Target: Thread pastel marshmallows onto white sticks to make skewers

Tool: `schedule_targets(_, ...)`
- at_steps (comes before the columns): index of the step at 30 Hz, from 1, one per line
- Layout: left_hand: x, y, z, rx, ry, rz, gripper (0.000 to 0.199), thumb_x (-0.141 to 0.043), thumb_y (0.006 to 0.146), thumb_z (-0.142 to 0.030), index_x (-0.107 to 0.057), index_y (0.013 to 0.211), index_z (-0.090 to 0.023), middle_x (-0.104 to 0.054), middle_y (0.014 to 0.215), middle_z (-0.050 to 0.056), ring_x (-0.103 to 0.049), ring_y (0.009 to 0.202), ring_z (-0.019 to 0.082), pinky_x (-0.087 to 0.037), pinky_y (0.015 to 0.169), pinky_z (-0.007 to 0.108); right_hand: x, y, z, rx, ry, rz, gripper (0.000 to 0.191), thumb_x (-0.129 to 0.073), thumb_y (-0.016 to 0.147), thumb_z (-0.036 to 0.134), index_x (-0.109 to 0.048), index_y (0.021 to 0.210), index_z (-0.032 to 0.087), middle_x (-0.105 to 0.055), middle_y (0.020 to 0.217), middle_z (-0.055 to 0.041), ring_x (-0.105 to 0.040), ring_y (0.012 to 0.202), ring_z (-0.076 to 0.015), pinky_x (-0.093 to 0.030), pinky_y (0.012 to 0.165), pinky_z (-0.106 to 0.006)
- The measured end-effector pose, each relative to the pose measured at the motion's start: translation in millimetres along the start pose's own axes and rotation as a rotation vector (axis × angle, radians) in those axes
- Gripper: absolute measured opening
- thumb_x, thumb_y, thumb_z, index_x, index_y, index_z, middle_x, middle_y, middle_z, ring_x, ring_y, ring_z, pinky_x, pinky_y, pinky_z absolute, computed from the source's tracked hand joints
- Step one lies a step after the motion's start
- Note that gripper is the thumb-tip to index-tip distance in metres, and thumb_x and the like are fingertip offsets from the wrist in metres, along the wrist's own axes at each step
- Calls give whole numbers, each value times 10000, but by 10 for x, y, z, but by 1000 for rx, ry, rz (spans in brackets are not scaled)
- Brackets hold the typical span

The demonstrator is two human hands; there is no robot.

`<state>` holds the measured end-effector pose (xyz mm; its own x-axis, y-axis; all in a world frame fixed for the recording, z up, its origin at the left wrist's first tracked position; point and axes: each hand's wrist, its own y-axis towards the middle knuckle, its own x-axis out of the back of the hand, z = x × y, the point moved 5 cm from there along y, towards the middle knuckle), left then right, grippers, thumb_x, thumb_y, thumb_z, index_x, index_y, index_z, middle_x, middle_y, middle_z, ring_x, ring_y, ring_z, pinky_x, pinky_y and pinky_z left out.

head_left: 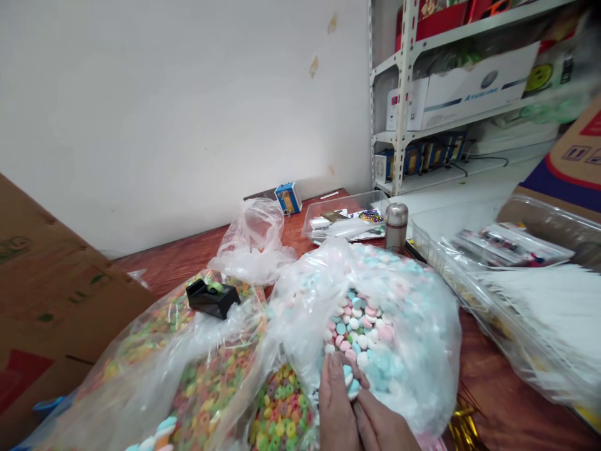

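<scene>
My left hand [335, 401] and my right hand [382, 423] are together at the bottom centre, closed around a few pastel round candies [350, 382] in blue and white. Just beyond them an open clear plastic bag [417, 332] is full of loose pink, white and blue candies [359, 322]. To the left lies a big clear bag of ring-shaped candies [201, 391] in green, yellow, orange and red. A black tape dispenser [213, 297] rests on that bag. Some pastel candy pieces [162, 433] show at the bottom left edge.
A brown carton [51, 300] stands at left. Behind are a crumpled plastic bag [256, 244], a small blue box [288, 198], a clear tray [342, 216] and a metal-capped cylinder [397, 227]. At right, a clear bin [451, 275] holds white bags, near metal shelves [402, 100].
</scene>
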<state>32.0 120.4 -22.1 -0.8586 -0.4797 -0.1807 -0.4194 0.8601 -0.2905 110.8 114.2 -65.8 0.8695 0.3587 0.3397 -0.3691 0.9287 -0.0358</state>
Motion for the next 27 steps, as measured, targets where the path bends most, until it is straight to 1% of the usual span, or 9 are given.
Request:
schedule_targets(3,-69,108,19,31,63,70,465,-412,901,-604,-602,855,-182,-641,768,37,-555,638,150,-439,622,246,129,91,53,24,47,-25,508,-213,944,549,-615,936,237,-709,875,-77,-651,777,-206,-469,708,-251)
schedule_targets(5,-138,251,-45,-48,119,98,440,-384,933,-548,-614,992,-178,-659,892,62,-593,741,171,-463,684,262,298,152,43,18,87,-66,453,-267,944,544,-568,830,224,-666,784,-46,-618,745,-191,-464,706,-244)
schedule_targets(7,-238,425,-185,-266,278,151,330,-436,940,-422,-613,1093,-189,-658,1000,79,-603,898,202,-465,809,299,494,192,-28,-18,122,-99,405,-325,937,539,-537,803,221,-633,756,-25,-599,752,-188,-460,695,-236)
schedule_targets(9,-387,571,-312,-536,542,271,213,-486,903,-231,-646,1043,-209,-652,1031,76,-574,998,219,-431,903,334,682,199,-144,-66,150,-119,396,-350,929,545,-547,840,213,-641,801,-30,-600,791,-197,-463,703,-234)
schedule_targets(12,-541,745,-342,-750,876,404,274,-460,826,-49,-655,917,-219,-637,970,56,-568,949,207,-443,846,323,904,156,-332,-132,182,-161,410,-386,908,560,-581,909,198,-668,908,-57,-608,880,-221,-469,744,-237)
schedule_targets(15,-531,883,-339,-766,979,331,293,-434,809,-12,-619,930,-203,-611,914,48,-576,872,191,-455,775,302,1013,105,-435,-166,199,-195,392,-416,895,552,-594,912,202,-663,878,-42,-601,884,-226,-464,744,-231)
schedule_targets(20,-449,984,-390,-784,1055,172,218,-456,849,-64,-592,968,-187,-605,925,58,-592,867,197,-478,786,323,1007,102,-414,-149,244,-263,368,-434,889,548,-569,803,217,-578,732,7,-552,754,-194,-425,646,-220)
schedule_targets(25,-533,1052,-409,-833,1101,238,307,-508,845,-93,-589,1115,-217,-618,1034,58,-608,920,188,-493,821,311,922,142,-403,-138,300,-300,370,-450,883,549,-556,762,216,-500,671,34,-475,656,-158,-373,584,-220)
schedule_targets(27,-598,1075,-399,-860,1130,290,293,-535,834,-98,-621,1077,-236,-629,1020,43,-606,943,193,-491,841,316,900,146,-409,-148,315,-305,372,-458,877,554,-554,753,217,-477,646,41,-460,637,-153,-359,567,-221)
